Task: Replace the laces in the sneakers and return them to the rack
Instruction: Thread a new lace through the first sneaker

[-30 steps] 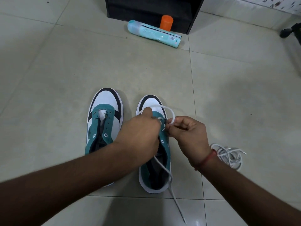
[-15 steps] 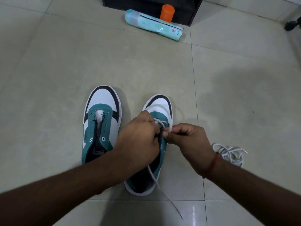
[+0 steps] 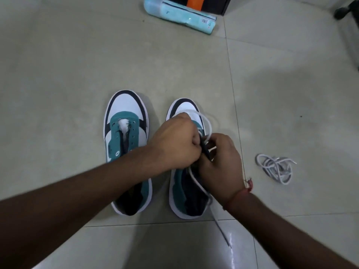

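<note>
Two teal, white and black sneakers stand side by side on the tiled floor, toes pointing away from me. The left sneaker (image 3: 126,121) has bare eyelets and no lace. Over the right sneaker (image 3: 184,199) both my hands work a white lace (image 3: 206,121). My left hand (image 3: 174,141) is closed over the shoe's upper eyelets, gripping the lace. My right hand (image 3: 221,162) pinches the lace beside it. One lace loop arcs over the toe; a loose end trails past the heel toward me.
A second white lace (image 3: 276,167) lies bundled on the floor to the right. A pale blue tube-shaped pack (image 3: 178,16) lies at the top, in front of a black rack (image 3: 221,4) with an orange object (image 3: 195,1). Something dark sits at the upper right edge.
The lace loop, pulled small half a second ago, stands wide over the toe again. My right hand has shifted closer to the left one, and the right sneaker has straightened.
</note>
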